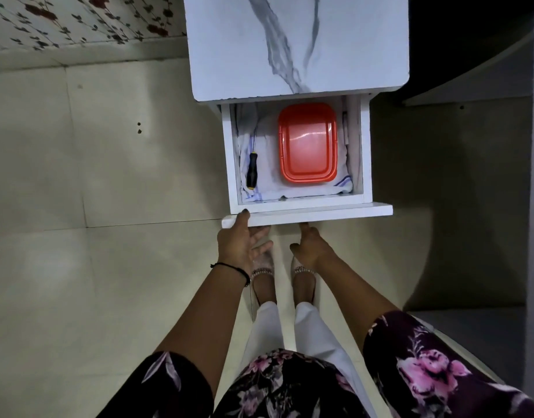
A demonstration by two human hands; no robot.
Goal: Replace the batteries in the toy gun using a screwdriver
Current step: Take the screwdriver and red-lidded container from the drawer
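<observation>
1. The screwdriver (252, 168) is lying along the left side of the open drawer (305, 211), on a white cloth (267, 176), black handle toward the person; its thin shaft is fading into the cloth folds and is hard to make out.
2. The toy gun is nowhere showing; a closed red plastic container (307, 143) is sitting just right of the screwdriver, its contents hidden.
3. The drawer's rear is tucking under the marble-patterned cabinet top (296, 40).
4. The left hand (240, 241) is gripping the drawer front's left end, thumb on top, fingers curling beneath.
5. The right hand (309, 245) is reaching under the front edge, fingertips hidden; its grip cannot be told.
6. Bare tiled floor (94, 161) is lying open to the left.
</observation>
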